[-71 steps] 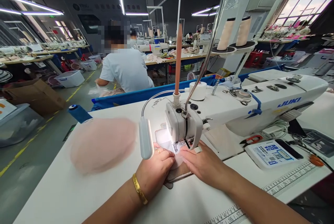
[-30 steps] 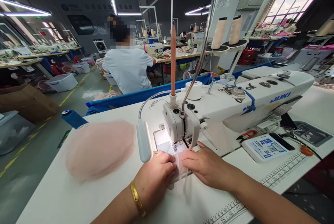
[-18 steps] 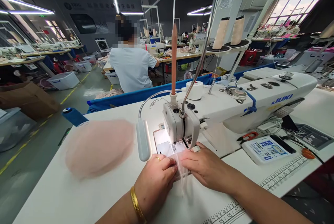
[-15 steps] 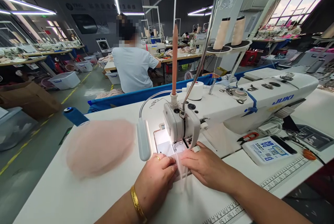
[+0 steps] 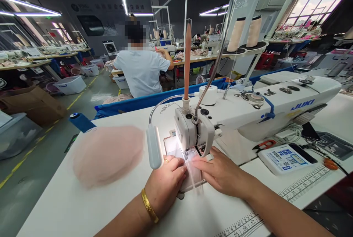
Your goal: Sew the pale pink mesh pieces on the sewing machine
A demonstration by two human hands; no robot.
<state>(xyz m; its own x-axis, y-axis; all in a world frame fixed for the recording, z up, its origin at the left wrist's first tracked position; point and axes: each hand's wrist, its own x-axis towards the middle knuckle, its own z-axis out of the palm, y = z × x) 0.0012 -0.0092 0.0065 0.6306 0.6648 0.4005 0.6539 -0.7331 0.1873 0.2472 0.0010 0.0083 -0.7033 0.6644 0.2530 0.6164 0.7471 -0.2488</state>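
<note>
A white sewing machine [image 5: 234, 112] stands before me, its needle area lit from the left by a small grey lamp [image 5: 154, 148]. Under the presser foot [image 5: 188, 153] runs a narrow, sheer pale pink fabric strip [image 5: 195, 182], with its tail trailing toward me. My left hand [image 5: 167, 178] is closed at the strip's left edge, fingertips just short of the foot. From the right, my right hand [image 5: 220, 172] pinches the same strip near the needle; its fingertips partly cover it. A heap of sheer pink fabric [image 5: 109, 156] lies on the table to the left.
A blue thread cone [image 5: 81, 122] stands at the table's left edge. On the right are red-handled thread snips [image 5: 264, 145], a white labelled box [image 5: 286, 159] and a printed ruler [image 5: 242, 226]. Beyond a blue cloth trough [image 5: 132, 101], a co-worker [image 5: 142, 67] sits facing away.
Both hands have moved slightly forward toward the presser foot with the strip. The view has shifted a little. The co-worker's right arm is now raised and bent.
</note>
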